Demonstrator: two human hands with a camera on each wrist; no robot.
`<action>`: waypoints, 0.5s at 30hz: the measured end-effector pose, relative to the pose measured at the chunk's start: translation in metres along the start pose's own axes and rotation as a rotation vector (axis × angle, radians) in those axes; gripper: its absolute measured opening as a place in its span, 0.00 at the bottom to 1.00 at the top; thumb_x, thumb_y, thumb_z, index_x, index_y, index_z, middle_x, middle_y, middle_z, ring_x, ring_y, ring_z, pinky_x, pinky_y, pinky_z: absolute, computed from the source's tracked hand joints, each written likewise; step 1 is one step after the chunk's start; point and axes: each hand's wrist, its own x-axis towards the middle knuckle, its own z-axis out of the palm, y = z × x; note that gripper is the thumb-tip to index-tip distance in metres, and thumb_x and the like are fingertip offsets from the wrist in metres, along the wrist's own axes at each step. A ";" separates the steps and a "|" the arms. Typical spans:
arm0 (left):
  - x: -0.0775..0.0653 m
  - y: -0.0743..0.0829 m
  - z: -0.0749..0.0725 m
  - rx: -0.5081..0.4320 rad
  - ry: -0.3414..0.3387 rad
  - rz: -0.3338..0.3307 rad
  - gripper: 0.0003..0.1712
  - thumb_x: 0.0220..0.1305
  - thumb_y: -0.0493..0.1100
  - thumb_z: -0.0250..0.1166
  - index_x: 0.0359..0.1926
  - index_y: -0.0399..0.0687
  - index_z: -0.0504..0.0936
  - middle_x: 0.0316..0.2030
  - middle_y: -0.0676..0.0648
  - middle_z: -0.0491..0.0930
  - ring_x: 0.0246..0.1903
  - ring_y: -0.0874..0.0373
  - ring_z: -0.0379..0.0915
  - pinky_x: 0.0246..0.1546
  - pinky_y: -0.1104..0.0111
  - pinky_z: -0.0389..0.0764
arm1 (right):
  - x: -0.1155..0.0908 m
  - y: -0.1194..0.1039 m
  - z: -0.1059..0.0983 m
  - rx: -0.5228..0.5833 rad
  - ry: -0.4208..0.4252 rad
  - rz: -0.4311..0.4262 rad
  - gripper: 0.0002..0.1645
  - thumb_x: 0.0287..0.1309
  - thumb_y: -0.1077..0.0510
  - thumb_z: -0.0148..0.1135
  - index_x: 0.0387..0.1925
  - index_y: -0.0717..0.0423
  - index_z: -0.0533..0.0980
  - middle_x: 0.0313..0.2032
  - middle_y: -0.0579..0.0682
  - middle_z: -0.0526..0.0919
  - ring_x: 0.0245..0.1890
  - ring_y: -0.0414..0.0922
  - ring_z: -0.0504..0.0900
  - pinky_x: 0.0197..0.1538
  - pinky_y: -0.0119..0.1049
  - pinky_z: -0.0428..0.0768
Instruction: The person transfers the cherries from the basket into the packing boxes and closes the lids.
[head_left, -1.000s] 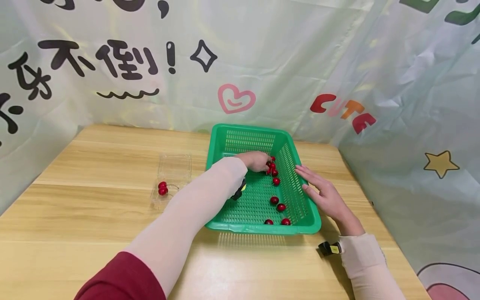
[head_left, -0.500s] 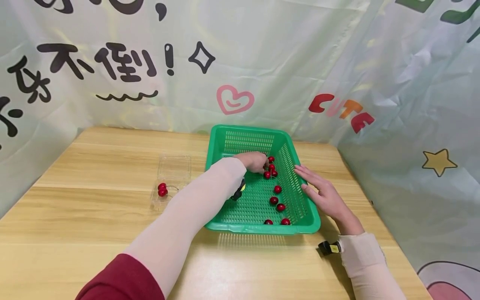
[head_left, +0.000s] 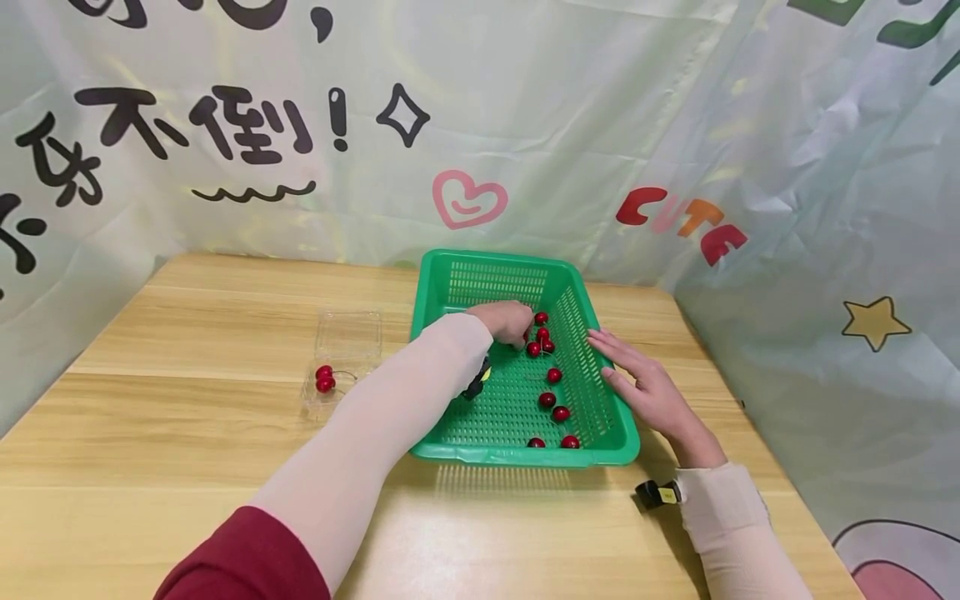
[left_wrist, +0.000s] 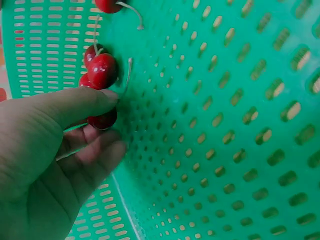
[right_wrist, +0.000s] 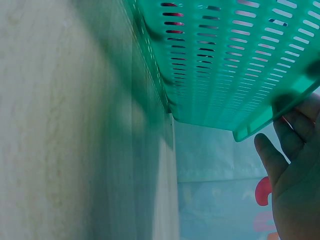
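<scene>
My left hand [head_left: 504, 322] reaches into the green plastic basket [head_left: 517, 457]. In the left wrist view its thumb and fingers pinch a dark red cherry [left_wrist: 103, 121], partly hidden behind the thumb. Right beside it sit other glossy cherries [left_wrist: 102, 71] with thin stems. More cherries [head_left: 547, 400] lie scattered on the basket floor toward the right and near side. My right hand [head_left: 651, 392] rests on the basket's right rim with its fingers extended. Seen from the right wrist, those fingertips touch the rim from outside.
Left of the basket, a clear plastic clamshell box [head_left: 348, 333] stands with its lid up, holding two stemmed cherries [head_left: 325, 379]. The wooden table [head_left: 187, 417] meets a printed cloth backdrop [head_left: 570, 150] behind and at the sides.
My left hand has drawn slightly left from the cluster with a cherry in its fingers. One cherry has rolled nearer along the basket floor. The right hand stays on the rim.
</scene>
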 end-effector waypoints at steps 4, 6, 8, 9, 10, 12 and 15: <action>-0.004 0.001 -0.006 0.009 0.024 -0.010 0.06 0.69 0.44 0.61 0.38 0.46 0.78 0.37 0.49 0.75 0.32 0.58 0.66 0.35 0.68 0.68 | 0.000 0.000 0.000 0.007 -0.001 0.001 0.29 0.68 0.63 0.55 0.69 0.55 0.67 0.70 0.51 0.64 0.72 0.50 0.57 0.68 0.26 0.52; -0.005 0.001 -0.008 0.011 0.039 -0.013 0.06 0.69 0.44 0.61 0.42 0.47 0.79 0.39 0.50 0.77 0.35 0.59 0.69 0.38 0.68 0.72 | 0.000 0.000 0.000 0.010 -0.001 0.003 0.29 0.68 0.63 0.55 0.69 0.55 0.67 0.70 0.52 0.64 0.72 0.48 0.57 0.68 0.26 0.52; -0.006 0.001 -0.011 0.007 0.055 -0.015 0.08 0.69 0.43 0.61 0.47 0.48 0.79 0.43 0.50 0.78 0.39 0.58 0.73 0.42 0.67 0.74 | 0.000 0.000 0.001 0.013 -0.001 0.002 0.29 0.68 0.63 0.55 0.69 0.55 0.67 0.70 0.52 0.64 0.72 0.47 0.57 0.68 0.26 0.52; -0.006 0.002 -0.012 0.005 0.061 -0.018 0.09 0.68 0.42 0.61 0.48 0.49 0.79 0.44 0.51 0.78 0.41 0.58 0.73 0.43 0.67 0.75 | 0.000 0.001 0.001 0.013 -0.001 0.002 0.29 0.68 0.63 0.55 0.69 0.55 0.67 0.70 0.52 0.64 0.72 0.47 0.57 0.68 0.26 0.53; -0.007 0.002 -0.013 0.003 0.061 -0.019 0.11 0.68 0.41 0.61 0.50 0.48 0.79 0.45 0.51 0.79 0.42 0.58 0.74 0.44 0.67 0.75 | 0.000 0.001 0.001 0.013 -0.001 0.002 0.29 0.68 0.63 0.55 0.69 0.55 0.67 0.70 0.52 0.64 0.72 0.47 0.57 0.67 0.26 0.53; -0.009 0.002 -0.016 -0.001 0.063 -0.012 0.13 0.68 0.40 0.61 0.52 0.47 0.79 0.46 0.50 0.79 0.44 0.57 0.74 0.44 0.66 0.75 | 0.000 0.000 0.001 0.012 0.000 -0.002 0.29 0.68 0.63 0.56 0.69 0.55 0.67 0.70 0.53 0.64 0.72 0.47 0.57 0.68 0.26 0.53; -0.013 0.004 -0.021 -0.014 0.055 -0.004 0.16 0.68 0.39 0.62 0.55 0.46 0.78 0.48 0.49 0.78 0.45 0.56 0.73 0.45 0.66 0.75 | 0.001 0.000 0.001 0.008 0.002 -0.008 0.29 0.68 0.63 0.56 0.69 0.55 0.67 0.70 0.53 0.64 0.72 0.48 0.57 0.67 0.26 0.53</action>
